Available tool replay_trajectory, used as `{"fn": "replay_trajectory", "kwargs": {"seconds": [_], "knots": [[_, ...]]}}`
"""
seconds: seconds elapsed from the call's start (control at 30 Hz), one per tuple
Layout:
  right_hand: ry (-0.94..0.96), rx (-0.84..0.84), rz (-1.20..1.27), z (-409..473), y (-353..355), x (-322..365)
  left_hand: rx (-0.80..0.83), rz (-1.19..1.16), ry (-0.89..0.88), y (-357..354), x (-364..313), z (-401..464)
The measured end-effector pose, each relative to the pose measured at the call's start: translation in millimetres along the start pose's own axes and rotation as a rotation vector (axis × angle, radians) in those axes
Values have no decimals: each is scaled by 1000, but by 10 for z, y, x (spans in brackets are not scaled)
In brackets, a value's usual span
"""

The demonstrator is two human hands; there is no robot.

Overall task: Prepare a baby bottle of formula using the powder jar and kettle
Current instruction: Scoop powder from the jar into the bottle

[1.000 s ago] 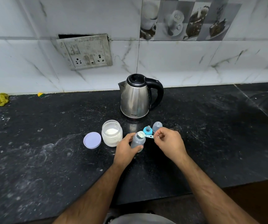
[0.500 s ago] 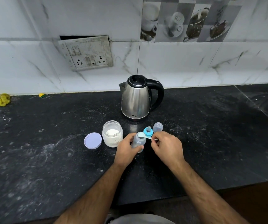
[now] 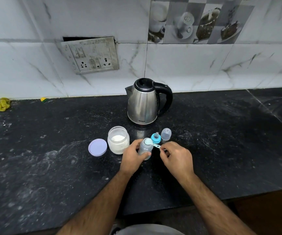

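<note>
My left hand (image 3: 132, 157) grips a small clear baby bottle (image 3: 145, 148) that stands upright on the black counter. My right hand (image 3: 176, 156) pinches the handle of a light blue scoop (image 3: 151, 143), whose bowl sits over the bottle's open mouth. Just left of the bottle stands the open powder jar (image 3: 118, 139) with white powder inside, and its lilac lid (image 3: 97, 147) lies flat beside it. Behind the bottle are the blue nipple ring (image 3: 156, 138) and the clear bottle cap (image 3: 166, 134). The steel kettle (image 3: 143, 102) stands farther back, lid closed, handle to the right.
The black counter (image 3: 221, 141) is dusted with white smears and runs to a tiled wall with a switch plate (image 3: 90, 55). A yellow cloth (image 3: 0, 104) and a small yellow bit (image 3: 43, 99) lie at the far left by the wall. The counter's front edge is near my arms.
The scoop's bowl has shifted from beside the bottle's mouth to right over it; my right hand moved slightly left. My left hand keeps its hold on the bottle.
</note>
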State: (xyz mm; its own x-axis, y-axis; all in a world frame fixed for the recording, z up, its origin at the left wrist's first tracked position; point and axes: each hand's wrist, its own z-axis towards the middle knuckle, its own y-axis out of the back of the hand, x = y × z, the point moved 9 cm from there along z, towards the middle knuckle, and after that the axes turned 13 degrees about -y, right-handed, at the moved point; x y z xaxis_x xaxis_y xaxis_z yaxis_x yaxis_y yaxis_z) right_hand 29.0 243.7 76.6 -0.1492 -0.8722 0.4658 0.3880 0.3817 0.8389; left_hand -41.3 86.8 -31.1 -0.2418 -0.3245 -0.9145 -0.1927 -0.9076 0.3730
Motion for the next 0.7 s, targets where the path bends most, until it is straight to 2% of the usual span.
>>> {"fn": "replay_trajectory", "kwargs": {"seconds": [0.7], "knots": [[4,7,28,-24,-4,3,-9,-19,0,24,-18,-24]]}}
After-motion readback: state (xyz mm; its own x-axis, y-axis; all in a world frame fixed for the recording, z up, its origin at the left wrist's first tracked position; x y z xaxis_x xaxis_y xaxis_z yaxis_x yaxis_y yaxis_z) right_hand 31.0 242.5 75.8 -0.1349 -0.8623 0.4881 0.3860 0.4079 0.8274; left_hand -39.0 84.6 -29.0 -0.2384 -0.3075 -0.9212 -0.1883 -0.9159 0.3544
